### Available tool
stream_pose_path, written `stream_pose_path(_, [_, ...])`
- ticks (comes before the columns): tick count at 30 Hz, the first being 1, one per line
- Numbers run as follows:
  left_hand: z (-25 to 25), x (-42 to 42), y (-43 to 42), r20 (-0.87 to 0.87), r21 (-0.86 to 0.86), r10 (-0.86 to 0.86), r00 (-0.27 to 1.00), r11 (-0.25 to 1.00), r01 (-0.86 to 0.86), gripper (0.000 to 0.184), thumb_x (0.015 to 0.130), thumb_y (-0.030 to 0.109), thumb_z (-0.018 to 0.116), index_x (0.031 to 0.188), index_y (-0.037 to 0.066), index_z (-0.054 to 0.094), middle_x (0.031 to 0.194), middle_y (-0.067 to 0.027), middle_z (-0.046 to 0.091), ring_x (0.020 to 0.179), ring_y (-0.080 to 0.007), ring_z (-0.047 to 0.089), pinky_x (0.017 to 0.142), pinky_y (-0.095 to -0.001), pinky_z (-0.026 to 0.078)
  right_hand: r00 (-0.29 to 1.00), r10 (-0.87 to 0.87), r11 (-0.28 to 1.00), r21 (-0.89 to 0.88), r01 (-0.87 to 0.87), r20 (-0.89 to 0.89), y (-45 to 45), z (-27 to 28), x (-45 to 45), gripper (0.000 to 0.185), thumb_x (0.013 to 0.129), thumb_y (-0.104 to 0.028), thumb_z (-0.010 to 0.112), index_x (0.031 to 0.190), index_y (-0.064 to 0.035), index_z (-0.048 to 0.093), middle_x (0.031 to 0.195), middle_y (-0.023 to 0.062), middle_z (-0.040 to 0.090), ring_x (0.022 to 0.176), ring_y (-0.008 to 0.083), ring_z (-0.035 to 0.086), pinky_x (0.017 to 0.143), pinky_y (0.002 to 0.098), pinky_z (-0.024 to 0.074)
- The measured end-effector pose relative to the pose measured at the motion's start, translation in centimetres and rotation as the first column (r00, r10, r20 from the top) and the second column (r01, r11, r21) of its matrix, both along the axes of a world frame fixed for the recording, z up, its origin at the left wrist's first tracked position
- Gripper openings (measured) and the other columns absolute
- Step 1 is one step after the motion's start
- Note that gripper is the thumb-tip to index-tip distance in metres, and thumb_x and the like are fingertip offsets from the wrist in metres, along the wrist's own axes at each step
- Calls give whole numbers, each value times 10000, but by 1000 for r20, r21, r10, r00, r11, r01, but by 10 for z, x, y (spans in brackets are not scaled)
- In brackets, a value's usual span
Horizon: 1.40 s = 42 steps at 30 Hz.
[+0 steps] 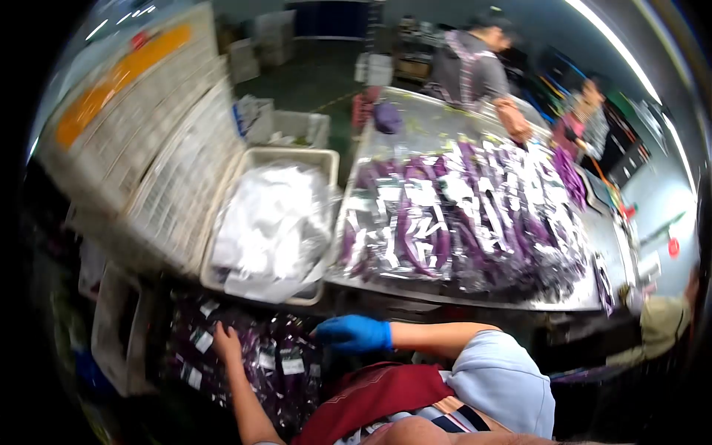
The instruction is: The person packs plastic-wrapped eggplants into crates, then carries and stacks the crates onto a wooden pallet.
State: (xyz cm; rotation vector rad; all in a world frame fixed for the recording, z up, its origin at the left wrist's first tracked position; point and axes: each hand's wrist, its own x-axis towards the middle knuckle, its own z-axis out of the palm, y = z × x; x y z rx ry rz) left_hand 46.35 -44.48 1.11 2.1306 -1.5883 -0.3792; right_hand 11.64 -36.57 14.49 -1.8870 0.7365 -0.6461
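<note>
The packs (259,341) under my left grip (227,347) are dark purple, wrapped in shiny clear film that throws back small glints, with white labels (293,366) showing on several of them. They lie low in front of me, around my left grip and on towards my right grip (354,334). Just short of the right grip, their long axis runs away from my body; around the left grip I cannot tell which way they point. My left grip is bare, its fingers slightly apart on the packs, and I cannot tell whether it holds one. My right grip, in a blue glove, reaches leftward at their edge with fingers together; I cannot tell if anything is in it.

Beyond my left grip stands a pale tub (289,153) heaped with clear and whitish plastic (274,222). Farther left of that rise stacked white crates (159,141). Beyond my right grip, the metal surface (423,122) carries rows of long purple vegetables (445,215) in clear bags, most pointing away from me.
</note>
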Motion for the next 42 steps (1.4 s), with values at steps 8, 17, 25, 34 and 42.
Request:
stream_pose_path(8, [183,-291,-41,-876,-246,-453,163,711,658,298,841,147,480,1089,-17,488,966,-69,579,888,-128,530,757,-239,410,462,-870,335,-479,812,174,56,142,-231,183,746,-2,531,927,-27,545,780,105,574,703,171,570,623,259,445])
stream_pose_path(17, [230,-558,-37,-757,104,-596,269,297,949,622,753,545,483,898,-57,544,757,-134,571,567,-171,559,479,-269,463,-570,-762,-233,-691,685,-308,103,166,-487,487,756,-423,512,1055,-39,494,979,243,534,905,374,518,759,417,422])
stream_pose_path(25, [193,-634,-41,-619,73,-722,309,339,938,287,688,254,565,781,-15,604,700,-100,590,640,-189,561,562,-305,426,-119,-873,-62,-135,989,-473,112,138,-551,505,721,-381,614,971,53,545,908,145,583,783,201,544,678,309,421])
stream_pose_path(34, [219,-578,-90,-896,-265,-440,-54,433,862,245,763,122,592,943,-4,486,798,-80,555,628,-142,558,509,-274,482,119,-986,137,165,977,119,114,188,-552,230,714,-151,599,907,-33,561,790,24,560,615,95,478,553,239,390])
stream_pose_path(42, [224,-364,-25,-760,-637,-392,-518,605,477,169,687,71,607,610,102,460,578,38,430,470,-69,359,463,-207,298,416,-828,444,-14,896,377,92,245,-466,342,820,-161,459,1123,-3,467,1073,114,506,961,203,500,841,311,408])
